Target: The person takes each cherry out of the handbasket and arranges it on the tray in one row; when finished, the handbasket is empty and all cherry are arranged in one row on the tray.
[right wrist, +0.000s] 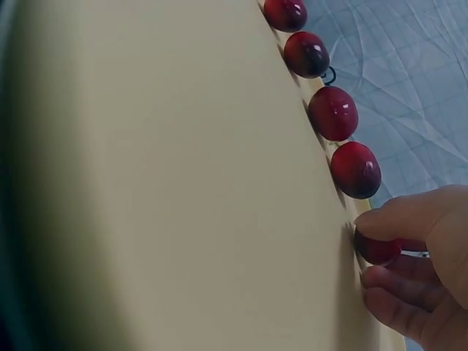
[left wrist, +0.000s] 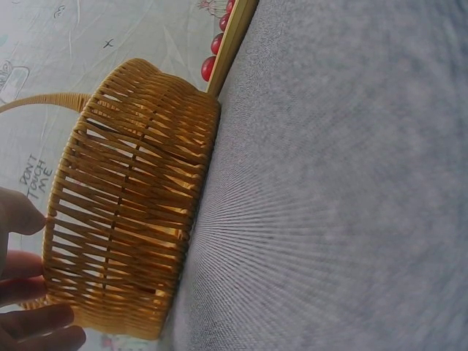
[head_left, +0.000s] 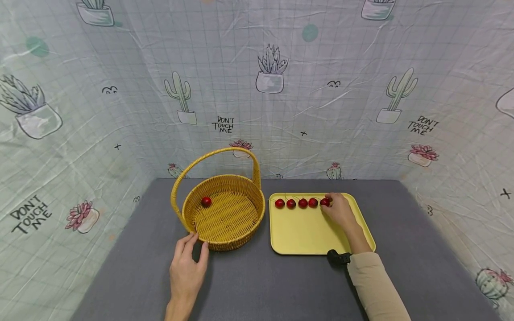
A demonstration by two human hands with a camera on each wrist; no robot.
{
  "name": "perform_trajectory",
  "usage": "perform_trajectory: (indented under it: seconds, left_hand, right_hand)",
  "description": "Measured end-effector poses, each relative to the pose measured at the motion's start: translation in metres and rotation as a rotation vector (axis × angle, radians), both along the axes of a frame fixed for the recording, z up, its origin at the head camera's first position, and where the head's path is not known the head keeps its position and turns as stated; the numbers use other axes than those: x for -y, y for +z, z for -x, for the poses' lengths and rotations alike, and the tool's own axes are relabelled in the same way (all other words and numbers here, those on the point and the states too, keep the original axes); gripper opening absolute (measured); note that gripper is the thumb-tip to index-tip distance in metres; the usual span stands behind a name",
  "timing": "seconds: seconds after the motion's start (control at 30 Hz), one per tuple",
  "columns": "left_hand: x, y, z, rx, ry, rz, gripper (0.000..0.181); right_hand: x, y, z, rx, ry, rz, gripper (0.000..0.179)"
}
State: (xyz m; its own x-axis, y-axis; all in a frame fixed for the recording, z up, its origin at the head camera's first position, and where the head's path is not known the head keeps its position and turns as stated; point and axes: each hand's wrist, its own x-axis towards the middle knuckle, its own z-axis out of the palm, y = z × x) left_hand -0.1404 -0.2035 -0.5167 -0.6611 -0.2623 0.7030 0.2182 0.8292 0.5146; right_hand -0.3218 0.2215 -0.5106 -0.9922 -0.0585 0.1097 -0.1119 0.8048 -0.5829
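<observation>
A yellow wicker basket (head_left: 225,243) with a tall arched handle stands left of centre, one red cherry (head_left: 206,202) inside it. My left hand (head_left: 188,267) touches the near left of its rim with fairly straight fingers, thumb apart from them. In the left wrist view its fingertips lie against the woven wall (left wrist: 131,197). On the yellow tray (head_left: 309,232), several cherries (head_left: 303,203) form a row along the far edge. My right hand (head_left: 340,211) pinches the rightmost cherry (right wrist: 379,248) between thumb and fingers, low at the tray's surface.
The grey tabletop (head_left: 257,285) carries the basket and tray side by side, a narrow gap between them. A cactus-print cloth (head_left: 225,89) hangs behind and on both sides. A black strap (head_left: 339,257) sits on the right wrist, by the tray's near edge.
</observation>
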Motion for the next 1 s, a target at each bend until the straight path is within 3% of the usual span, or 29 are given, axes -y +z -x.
perform_trajectory:
  seconds: [0.43, 0.77, 1.0]
  left_hand:
    - [0.0, -0.002, 0.001, -0.003, 0.008, -0.002, 0.033]
    - [0.001, -0.001, 0.0, 0.002, 0.006, -0.007, 0.033]
    - [0.0, 0.0, 0.0, -0.003, 0.004, -0.003, 0.033]
  right_hand:
    - [0.003, 0.003, -0.003, 0.005, -0.005, 0.003, 0.049]
    - [0.005, 0.025, -0.008, -0.016, 0.005, 0.037, 0.05]
    - [0.013, 0.04, -0.011, -0.093, 0.02, 0.029, 0.048]
